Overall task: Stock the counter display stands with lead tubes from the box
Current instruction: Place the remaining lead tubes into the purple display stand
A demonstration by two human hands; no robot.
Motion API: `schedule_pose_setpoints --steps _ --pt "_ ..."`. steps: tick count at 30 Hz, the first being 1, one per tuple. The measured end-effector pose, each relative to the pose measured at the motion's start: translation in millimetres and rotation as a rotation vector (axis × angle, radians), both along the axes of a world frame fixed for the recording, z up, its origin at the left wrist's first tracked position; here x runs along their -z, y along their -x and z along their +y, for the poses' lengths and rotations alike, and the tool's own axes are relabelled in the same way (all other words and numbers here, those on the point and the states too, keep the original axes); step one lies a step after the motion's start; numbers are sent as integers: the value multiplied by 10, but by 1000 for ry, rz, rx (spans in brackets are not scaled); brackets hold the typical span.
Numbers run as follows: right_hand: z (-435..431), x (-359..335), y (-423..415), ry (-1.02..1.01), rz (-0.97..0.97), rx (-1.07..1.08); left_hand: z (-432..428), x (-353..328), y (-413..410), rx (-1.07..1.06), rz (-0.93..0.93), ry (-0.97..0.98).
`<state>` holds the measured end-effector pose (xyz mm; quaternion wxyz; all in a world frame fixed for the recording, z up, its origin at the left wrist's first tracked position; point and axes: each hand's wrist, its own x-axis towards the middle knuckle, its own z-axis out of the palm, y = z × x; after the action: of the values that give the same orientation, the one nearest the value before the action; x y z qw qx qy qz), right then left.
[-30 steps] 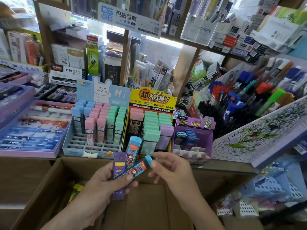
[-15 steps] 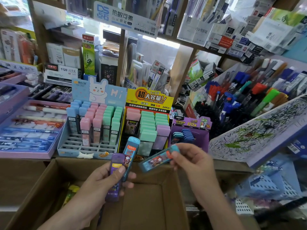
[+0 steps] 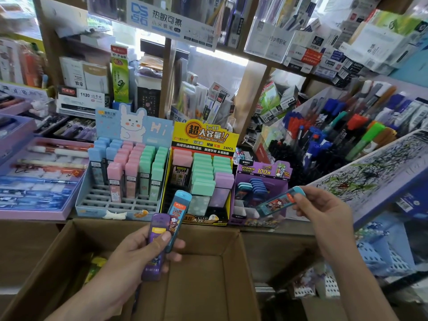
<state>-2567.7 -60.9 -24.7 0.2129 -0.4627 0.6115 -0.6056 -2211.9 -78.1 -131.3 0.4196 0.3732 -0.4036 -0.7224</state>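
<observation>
The left grip (image 3: 136, 253) is clamped on two lead tubes, a purple tube (image 3: 151, 267) and a blue tube (image 3: 179, 210), above the open cardboard box (image 3: 208, 286); the right grip (image 3: 324, 216) pinches a teal tube (image 3: 276, 203) by one end, nearly level, before the purple display stand (image 3: 261, 174) at the table's (image 3: 284, 228) front edge; the blue rabbit stand (image 3: 92, 205) and yellow stand (image 3: 203, 137) hold pastel tubes.

The right hand (image 3: 324, 214) is carrying the teal lead tube (image 3: 280, 201) away from the left hand (image 3: 136, 253) — rightward and up, in front of the purple display stand (image 3: 261, 172) — leaving the left hand gripping just two tubes (image 3: 155, 246).
</observation>
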Motion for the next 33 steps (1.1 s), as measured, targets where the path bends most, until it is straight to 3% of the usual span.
schedule_pose_setpoints --steps 6,24,33 --pt "-39 14 88 7 102 22 -15 46 -10 -5 -6 0" --pt "-180 -7 -180 95 159 -131 7 31 12 -27 -30 18" --pt "-340 11 -401 68 464 -127 2 24 -20 -21 -12 2"
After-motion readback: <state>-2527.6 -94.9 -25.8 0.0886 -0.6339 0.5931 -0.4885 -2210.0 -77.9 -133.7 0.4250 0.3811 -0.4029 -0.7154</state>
